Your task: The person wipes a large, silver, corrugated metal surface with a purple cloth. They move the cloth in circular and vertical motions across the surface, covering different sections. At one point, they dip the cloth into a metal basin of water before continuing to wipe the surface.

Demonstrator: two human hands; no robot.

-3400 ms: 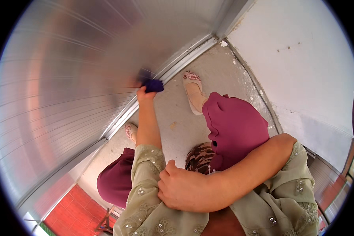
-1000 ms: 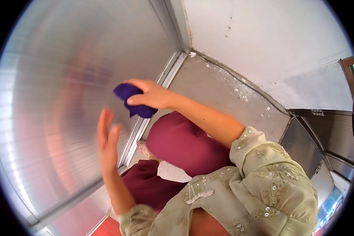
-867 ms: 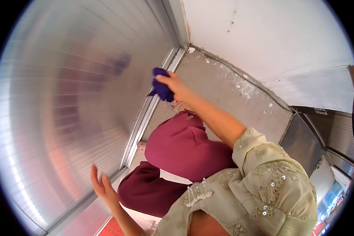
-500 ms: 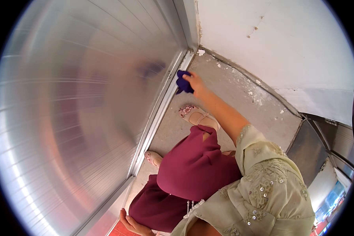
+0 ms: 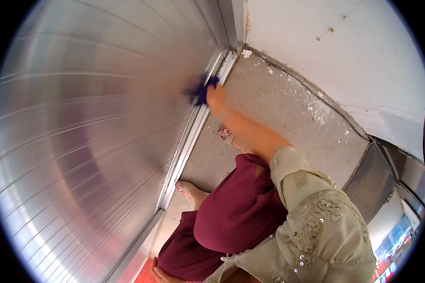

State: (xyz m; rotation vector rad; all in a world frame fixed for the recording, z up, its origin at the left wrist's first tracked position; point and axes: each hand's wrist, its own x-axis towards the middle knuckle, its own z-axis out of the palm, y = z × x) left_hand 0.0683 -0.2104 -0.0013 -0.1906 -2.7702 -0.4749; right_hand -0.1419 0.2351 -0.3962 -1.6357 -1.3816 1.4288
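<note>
My right hand (image 5: 215,98) is closed on a dark purple cloth (image 5: 204,92), which lies against the lower edge of the glossy ribbed panel (image 5: 123,118), just above the metal track (image 5: 190,134). A dark blur of the cloth shows on the panel's surface beside it. My left hand (image 5: 161,274) rests by my knee at the bottom edge, against the maroon trousers (image 5: 236,203). Only part of it shows, with its fingers largely hidden under the fabric.
Grey concrete floor (image 5: 269,118) with white flakes runs along the white wall (image 5: 335,66). My shoe (image 5: 186,188) stands beside the track. Red tiles (image 5: 144,273) lie at the lower left, and a dark metal frame (image 5: 385,160) stands at the right.
My right hand has moved left with the cloth, from the track onto the panel's lower edge. My left hand has shifted slightly lower, and less of its fingers shows.
</note>
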